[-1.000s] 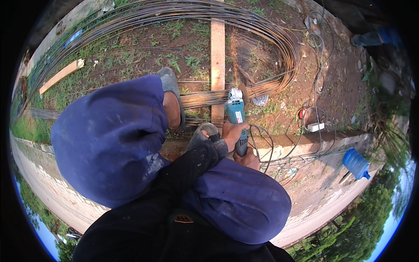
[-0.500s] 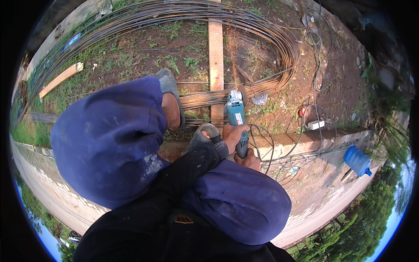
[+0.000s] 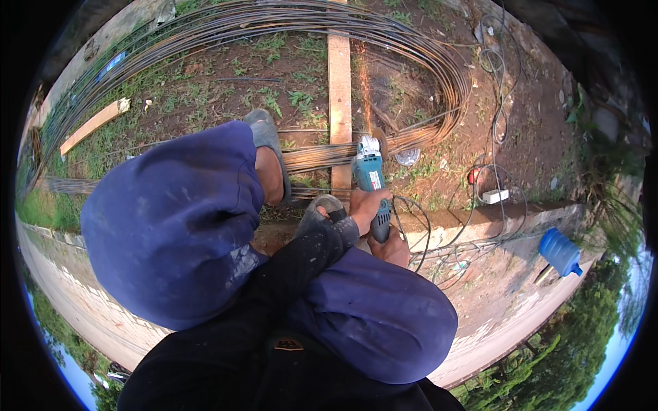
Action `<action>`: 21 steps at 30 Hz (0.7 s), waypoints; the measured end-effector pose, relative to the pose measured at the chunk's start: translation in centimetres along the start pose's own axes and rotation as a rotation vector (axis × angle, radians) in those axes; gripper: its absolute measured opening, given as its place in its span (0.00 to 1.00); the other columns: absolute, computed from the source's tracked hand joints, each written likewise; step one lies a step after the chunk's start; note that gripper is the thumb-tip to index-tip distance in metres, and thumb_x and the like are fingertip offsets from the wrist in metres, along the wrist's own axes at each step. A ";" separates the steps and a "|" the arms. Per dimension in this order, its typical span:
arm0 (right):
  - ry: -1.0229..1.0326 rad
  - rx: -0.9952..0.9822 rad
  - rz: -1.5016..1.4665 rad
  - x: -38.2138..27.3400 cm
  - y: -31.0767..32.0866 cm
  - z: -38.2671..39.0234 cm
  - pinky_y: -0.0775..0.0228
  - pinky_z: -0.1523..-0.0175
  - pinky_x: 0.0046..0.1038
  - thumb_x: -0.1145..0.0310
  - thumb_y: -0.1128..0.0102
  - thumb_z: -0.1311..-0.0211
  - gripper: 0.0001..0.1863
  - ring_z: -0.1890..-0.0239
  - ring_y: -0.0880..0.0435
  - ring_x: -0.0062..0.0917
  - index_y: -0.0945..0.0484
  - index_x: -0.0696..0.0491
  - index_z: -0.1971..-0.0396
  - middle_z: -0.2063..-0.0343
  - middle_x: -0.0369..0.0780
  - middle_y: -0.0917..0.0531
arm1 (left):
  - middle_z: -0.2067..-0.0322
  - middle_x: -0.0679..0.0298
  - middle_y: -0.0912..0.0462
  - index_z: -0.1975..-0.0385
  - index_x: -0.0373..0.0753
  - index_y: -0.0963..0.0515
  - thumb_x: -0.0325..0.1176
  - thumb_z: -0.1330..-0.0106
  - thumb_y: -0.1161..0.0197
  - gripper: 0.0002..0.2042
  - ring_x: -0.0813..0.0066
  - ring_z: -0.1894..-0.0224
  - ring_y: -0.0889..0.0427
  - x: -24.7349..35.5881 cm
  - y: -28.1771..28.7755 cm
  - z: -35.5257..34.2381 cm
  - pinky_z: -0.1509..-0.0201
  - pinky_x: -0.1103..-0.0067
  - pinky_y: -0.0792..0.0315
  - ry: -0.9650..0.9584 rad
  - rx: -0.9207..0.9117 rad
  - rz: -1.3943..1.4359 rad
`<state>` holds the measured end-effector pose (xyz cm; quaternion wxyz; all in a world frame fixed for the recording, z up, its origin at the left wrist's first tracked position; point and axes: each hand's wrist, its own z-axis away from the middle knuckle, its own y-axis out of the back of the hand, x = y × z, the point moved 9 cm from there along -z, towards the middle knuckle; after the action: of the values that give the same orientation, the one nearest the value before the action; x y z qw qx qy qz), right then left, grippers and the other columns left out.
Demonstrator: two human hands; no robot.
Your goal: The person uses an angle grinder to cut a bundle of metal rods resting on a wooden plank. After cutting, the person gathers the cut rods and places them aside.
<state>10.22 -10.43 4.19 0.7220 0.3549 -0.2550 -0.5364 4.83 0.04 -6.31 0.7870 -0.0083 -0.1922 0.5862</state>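
Note:
An angle grinder (image 3: 370, 177), teal with a dark rear end, is in both my hands. My left hand (image 3: 368, 207) wraps round the middle of its body. Lower down, my right hand (image 3: 391, 248) is closed round the rear end. The cutting disc (image 3: 380, 142) stands on edge against the bundle of rusty steel rods (image 3: 312, 157), just right of a wooden plank (image 3: 340, 103) lying under them. A streak of orange sparks (image 3: 365, 82) flies away from the disc toward the far side. Where disc and rods meet is partly hidden by the grinder head.
The rods bend round into a large coil (image 3: 456, 89). My sandalled foot (image 3: 269, 147) rests left of the grinder. Black cables (image 3: 473, 212) and a white socket block (image 3: 495, 196) lie to the right, with a blue water jug (image 3: 558, 251) beyond. A short board (image 3: 92, 129) lies far left.
The spark streak is longer and brighter now, reaching farther away. The grinder has shifted very slightly; both hands keep their hold.

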 end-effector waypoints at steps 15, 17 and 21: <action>-0.072 -0.046 0.007 0.9 -0.7 0.7 0.23 0.56 0.46 0.56 0.29 0.56 0.24 0.64 0.14 0.50 0.22 0.53 0.60 0.71 0.53 0.15 | 0.77 0.63 0.22 0.74 0.34 0.22 0.30 0.50 0.32 0.08 0.74 0.75 0.22 -0.3 -0.1 0.7 0.70 0.72 0.29 -0.038 -0.029 0.020; -0.098 -0.041 0.009 0.9 -0.6 1.1 0.23 0.56 0.46 0.56 0.29 0.56 0.24 0.63 0.14 0.49 0.22 0.53 0.60 0.71 0.53 0.15 | 0.78 0.64 0.22 0.75 0.33 0.22 0.30 0.50 0.32 0.08 0.74 0.75 0.22 -0.8 0.1 0.8 0.70 0.72 0.29 -0.021 -0.027 0.024; -0.142 -0.072 0.001 1.5 -0.6 1.7 0.23 0.55 0.46 0.57 0.31 0.56 0.23 0.63 0.14 0.49 0.22 0.52 0.59 0.71 0.53 0.15 | 0.78 0.63 0.21 0.74 0.33 0.21 0.31 0.50 0.31 0.08 0.74 0.77 0.22 -1.1 0.0 1.4 0.72 0.73 0.30 -0.044 -0.012 0.007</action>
<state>9.09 -12.40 4.76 0.7146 0.2897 -0.2866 -0.5687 4.12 -1.23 -5.37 0.7805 -0.0009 -0.2131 0.5877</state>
